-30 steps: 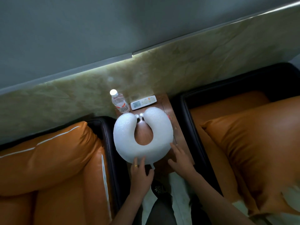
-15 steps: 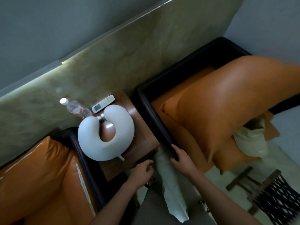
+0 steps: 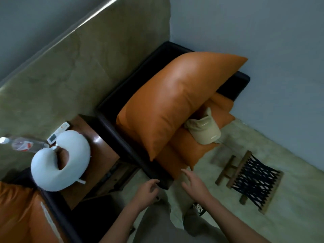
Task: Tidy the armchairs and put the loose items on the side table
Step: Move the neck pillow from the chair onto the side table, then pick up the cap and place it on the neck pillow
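Orange leather armchair [image 3: 145, 116] with a black frame sits in the room's corner, a large orange leather cushion [image 3: 177, 104] lying tilted across its seat. Beige cloth cap [image 3: 204, 131] rests on the seat cushion just beside the big cushion, near the chair's front edge. Brown wooden tabletop [image 3: 103, 151] of the side table stands between this chair and a second orange armchair [image 3: 19, 213] at lower left. On it: white U-shaped neck pillow [image 3: 61, 162], clear plastic water bottle [image 3: 22, 144] lying on its side, white remote control [image 3: 58, 132] by the wall. Left hand [image 3: 146, 193] grip half-curled, empty, near the black armrest corner. Right hand [image 3: 195, 185] grip released, fingers spread, hovering in front of the seat. Folding stool with black woven seat [image 3: 250, 179] on the floor at right.
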`<state>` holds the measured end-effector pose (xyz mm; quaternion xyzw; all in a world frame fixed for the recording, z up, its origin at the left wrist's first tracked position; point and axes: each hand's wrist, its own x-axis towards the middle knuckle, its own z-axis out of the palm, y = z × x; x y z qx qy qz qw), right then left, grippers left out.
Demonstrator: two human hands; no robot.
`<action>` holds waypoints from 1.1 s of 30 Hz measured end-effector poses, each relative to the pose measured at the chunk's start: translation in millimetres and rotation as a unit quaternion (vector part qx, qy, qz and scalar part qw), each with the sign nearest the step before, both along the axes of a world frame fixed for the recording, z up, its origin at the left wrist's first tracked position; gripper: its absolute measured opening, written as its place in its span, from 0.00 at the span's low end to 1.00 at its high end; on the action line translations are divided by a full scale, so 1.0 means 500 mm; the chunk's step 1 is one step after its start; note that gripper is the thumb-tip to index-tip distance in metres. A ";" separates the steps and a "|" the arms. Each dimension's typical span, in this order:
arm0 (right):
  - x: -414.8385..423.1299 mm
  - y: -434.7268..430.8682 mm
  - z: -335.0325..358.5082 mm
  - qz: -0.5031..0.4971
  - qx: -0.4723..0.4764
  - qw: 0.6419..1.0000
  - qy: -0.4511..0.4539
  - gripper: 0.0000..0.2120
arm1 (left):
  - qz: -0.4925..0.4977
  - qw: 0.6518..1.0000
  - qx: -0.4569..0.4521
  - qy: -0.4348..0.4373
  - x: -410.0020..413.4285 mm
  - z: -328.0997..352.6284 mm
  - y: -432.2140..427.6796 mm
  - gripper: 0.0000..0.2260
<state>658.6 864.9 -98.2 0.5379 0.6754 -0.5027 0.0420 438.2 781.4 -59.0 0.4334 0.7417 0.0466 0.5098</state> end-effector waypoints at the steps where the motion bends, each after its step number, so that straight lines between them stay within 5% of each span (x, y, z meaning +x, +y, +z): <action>1: 0.021 0.008 -0.003 -0.008 0.001 1.000 0.001 0.28 | -0.005 1.000 0.001 0.003 0.017 0.000 0.007 0.19; 16: 0.164 0.196 0.033 -0.155 0.030 0.987 -0.002 0.27 | 0.018 1.000 -0.012 -0.013 0.069 -0.068 0.017 0.19; 33: 0.131 0.538 -0.041 -0.026 0.047 0.998 -0.017 0.28 | 0.187 0.980 -0.046 0.044 0.152 -0.016 0.055 0.18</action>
